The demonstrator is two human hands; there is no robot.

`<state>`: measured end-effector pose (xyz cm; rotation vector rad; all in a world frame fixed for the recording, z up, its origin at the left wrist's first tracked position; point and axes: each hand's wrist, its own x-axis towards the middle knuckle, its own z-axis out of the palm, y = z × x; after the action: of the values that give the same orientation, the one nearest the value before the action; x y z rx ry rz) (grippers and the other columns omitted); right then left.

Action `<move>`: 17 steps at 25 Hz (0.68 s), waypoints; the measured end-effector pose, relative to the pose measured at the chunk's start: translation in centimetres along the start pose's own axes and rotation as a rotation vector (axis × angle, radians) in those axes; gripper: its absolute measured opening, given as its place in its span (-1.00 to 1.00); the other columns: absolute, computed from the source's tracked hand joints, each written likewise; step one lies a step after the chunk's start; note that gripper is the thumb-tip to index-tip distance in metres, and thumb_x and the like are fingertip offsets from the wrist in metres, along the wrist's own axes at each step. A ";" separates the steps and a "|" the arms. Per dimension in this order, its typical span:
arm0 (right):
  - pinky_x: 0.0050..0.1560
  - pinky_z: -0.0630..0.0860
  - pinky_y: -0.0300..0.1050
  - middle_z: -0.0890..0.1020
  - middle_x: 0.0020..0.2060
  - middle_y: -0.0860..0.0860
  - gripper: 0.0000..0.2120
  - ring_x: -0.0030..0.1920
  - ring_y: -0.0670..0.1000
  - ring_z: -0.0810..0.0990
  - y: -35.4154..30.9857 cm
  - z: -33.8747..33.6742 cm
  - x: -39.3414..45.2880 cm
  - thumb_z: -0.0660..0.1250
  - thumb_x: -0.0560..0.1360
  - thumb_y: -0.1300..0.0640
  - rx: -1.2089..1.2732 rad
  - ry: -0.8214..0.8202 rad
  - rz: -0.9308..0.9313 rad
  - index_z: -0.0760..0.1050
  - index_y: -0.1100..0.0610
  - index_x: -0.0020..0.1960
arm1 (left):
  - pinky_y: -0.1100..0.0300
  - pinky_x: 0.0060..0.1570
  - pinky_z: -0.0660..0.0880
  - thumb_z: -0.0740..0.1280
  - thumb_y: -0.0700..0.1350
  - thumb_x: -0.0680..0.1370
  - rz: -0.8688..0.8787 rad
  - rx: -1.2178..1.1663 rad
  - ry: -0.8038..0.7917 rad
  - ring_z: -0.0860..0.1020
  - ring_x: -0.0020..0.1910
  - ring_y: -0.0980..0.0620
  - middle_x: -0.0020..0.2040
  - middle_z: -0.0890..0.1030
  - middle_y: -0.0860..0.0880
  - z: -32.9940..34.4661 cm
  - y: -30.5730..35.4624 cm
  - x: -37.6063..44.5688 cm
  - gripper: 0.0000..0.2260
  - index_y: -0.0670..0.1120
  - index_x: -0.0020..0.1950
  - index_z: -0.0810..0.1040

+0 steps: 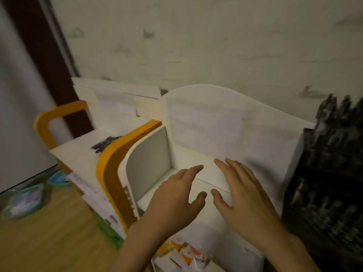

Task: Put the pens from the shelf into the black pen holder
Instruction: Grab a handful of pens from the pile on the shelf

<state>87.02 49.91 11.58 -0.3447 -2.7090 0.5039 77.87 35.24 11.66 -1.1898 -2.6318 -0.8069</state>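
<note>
A: Hands first. What do you log?

B: Left hand [174,195] reaches forward, palm down, fingers straight and loosely spread, thumb out to the side. It holds nothing. Right hand [243,195] mirrors it just beside, fingers splayed, thumb angled toward the left thumb; the two thumbs are near but apart. Nothing in that hand either.

A: What lies under them?

B: A white shelf [222,122] with a curved back panel. Both hands hover over its open compartment; whether the fingertips touch the white surface, I cannot tell, since the frame is blurred.

A: The pens?

B: A dark cluster of pens [106,144] lies flat on the white top surface of the left section, well apart from both hands, beyond the orange divider [121,154] that curves between the two sections. Individual pens cannot be counted.

A: And the holder?

B: A black pen holder [326,183] of mesh-like texture stands at the right edge, just beside the shelf's right wall and near the right hand. Dark shapes stick up from its top; too smeared to name.

A: Further out?

B: A second orange arch [57,116] at the far left of the shelf. Wooden floor [49,232] lower left, with teal containers [25,201] on it. Below the wrists, papers with orange triangles [182,250]. Behind everything, a pale wall [196,46] with faint grey marks.
</note>
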 end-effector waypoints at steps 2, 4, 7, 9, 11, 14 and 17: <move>0.49 0.14 -0.10 -0.01 0.54 -0.17 -0.38 0.54 -0.08 -0.04 -2.2 1.1 1.0 0.06 0.54 -0.26 -0.024 -0.056 -0.047 -0.14 -0.24 0.51 | 0.22 0.28 0.40 0.21 0.18 0.57 -0.058 0.030 0.027 0.39 0.36 0.14 0.46 0.31 0.19 -1.4 -1.7 -1.4 -0.46 0.27 0.49 0.06; 0.49 0.15 -0.07 -0.01 0.55 -0.17 -0.37 0.54 -0.06 -0.03 -4.6 2.5 2.0 0.05 0.53 -0.29 -0.040 -0.083 -0.105 -0.13 -0.23 0.51 | 0.21 0.27 0.42 0.22 0.17 0.57 -0.111 0.042 0.062 0.39 0.36 0.13 0.47 0.32 0.18 -3.0 -3.9 -2.7 -0.46 0.25 0.50 0.07; 0.46 0.14 -0.10 0.04 0.54 -0.16 -0.38 0.53 -0.06 0.01 -8.1 4.6 3.7 0.07 0.54 -0.28 -0.026 -0.085 -0.167 -0.09 -0.21 0.51 | 0.21 0.23 0.45 0.24 0.15 0.57 -0.170 0.047 0.106 0.41 0.34 0.12 0.46 0.32 0.17 -5.4 -7.6 -4.1 -0.46 0.23 0.50 0.09; 0.45 0.17 -0.12 0.12 0.52 -0.15 -0.40 0.51 -0.07 0.06 -10.9 6.1 5.2 0.10 0.55 -0.24 -0.007 -0.071 -0.218 -0.03 -0.18 0.51 | 0.21 0.18 0.48 0.25 0.15 0.56 -0.192 0.061 0.131 0.42 0.31 0.12 0.45 0.34 0.17 -7.3 -10.5 -4.8 -0.45 0.23 0.50 0.11; 0.44 0.23 -0.11 0.20 0.49 -0.14 -0.41 0.49 -0.07 0.13 -14.7 8.1 7.0 0.14 0.55 -0.20 0.020 -0.066 -0.265 0.04 -0.15 0.51 | 0.18 0.21 0.48 0.24 0.14 0.57 -0.207 0.076 0.145 0.41 0.32 0.12 0.44 0.34 0.16 -9.6 -14.5 -5.6 -0.47 0.22 0.50 0.13; 0.44 0.26 -0.07 0.20 0.49 -0.14 -0.42 0.49 -0.06 0.13 -21.6 12.0 9.9 0.15 0.55 -0.19 0.046 -0.058 -0.309 0.07 -0.14 0.51 | 0.11 0.29 0.43 0.21 0.16 0.58 -0.223 0.126 0.173 0.35 0.38 0.11 0.45 0.32 0.17 -13.7 -21.7 -6.9 -0.47 0.23 0.50 0.09; 0.46 0.19 -0.11 0.11 0.50 -0.17 -0.42 0.50 -0.08 0.05 -27.9 16.1 12.6 0.12 0.56 -0.20 0.046 -0.054 -0.329 0.00 -0.16 0.51 | 0.11 0.34 0.40 0.21 0.16 0.58 -0.267 0.157 0.199 0.31 0.40 0.13 0.47 0.28 0.18 -17.9 -28.4 -8.0 -0.46 0.25 0.50 0.07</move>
<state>64.58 23.62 12.24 0.1293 -2.7240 0.4836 60.97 5.19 12.36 -0.6913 -2.6597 -0.7012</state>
